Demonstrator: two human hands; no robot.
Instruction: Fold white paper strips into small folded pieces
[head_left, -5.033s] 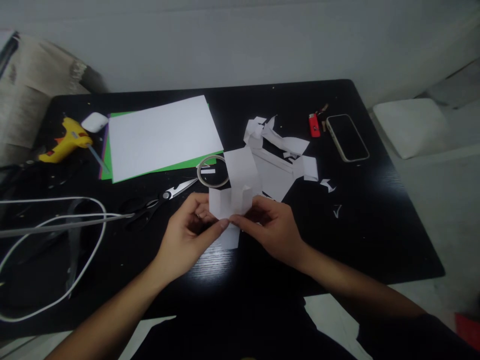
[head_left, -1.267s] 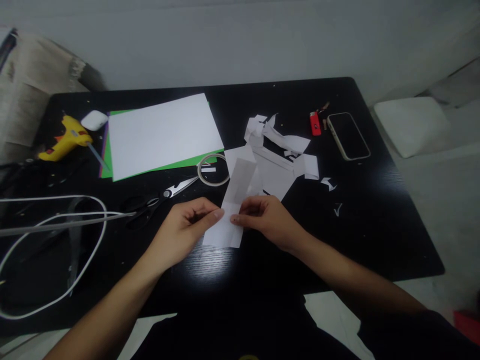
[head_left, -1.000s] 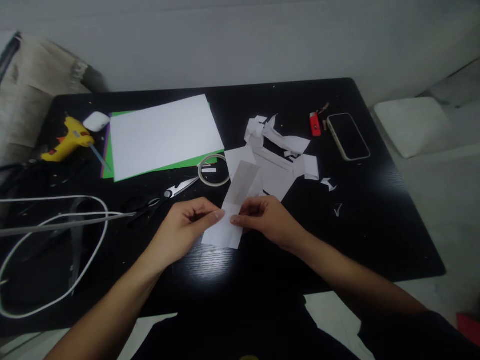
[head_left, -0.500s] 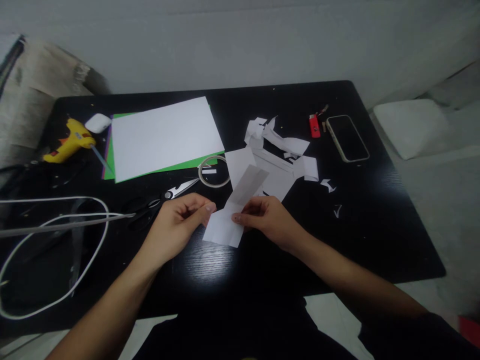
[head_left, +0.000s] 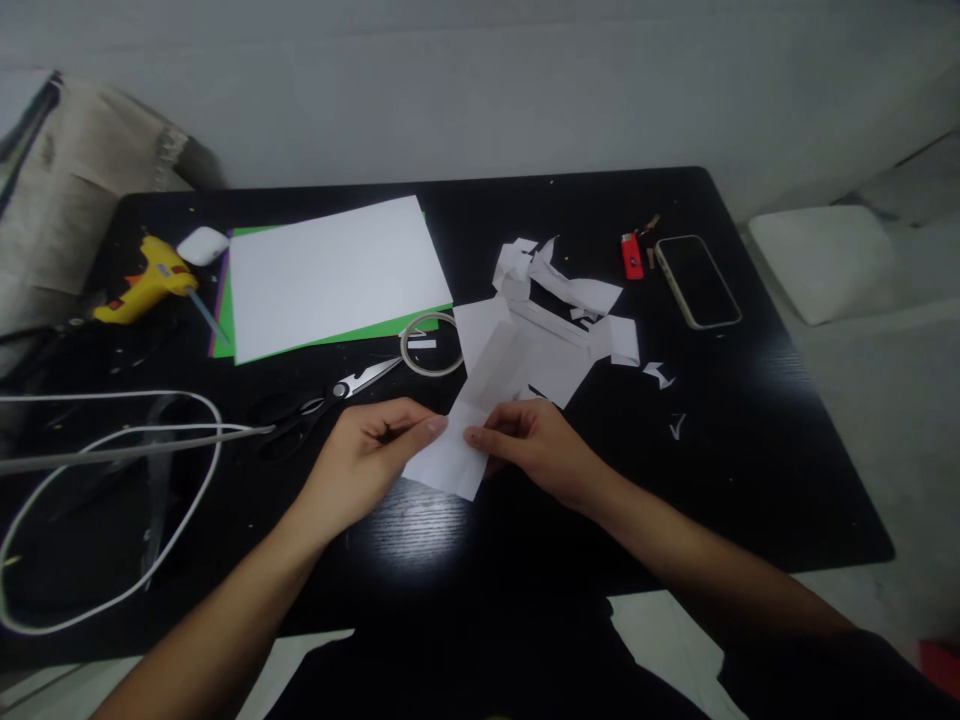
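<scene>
- Head view: here's your left hand [head_left: 375, 445], thumb and fingers pinching the left edge of a creased white paper strip [head_left: 442, 465].
- Your right hand [head_left: 536, 450] grips the opposite edge, thumb on top!
- That strip sits centre stage, above the near side of the black bench [head_left: 750, 470], its far end overlapping cut white paper pieces [head_left: 592, 297] in your view.
- Just left of your grip, scissors [head_left: 341, 389] point at the tape roll [head_left: 405, 346].
- Farther left, a yellow glue gun [head_left: 154, 280] lies beside stacked paper sheets [head_left: 337, 280].
- Over right, a red lighter [head_left: 631, 257] near your smartphone [head_left: 697, 282].
</scene>
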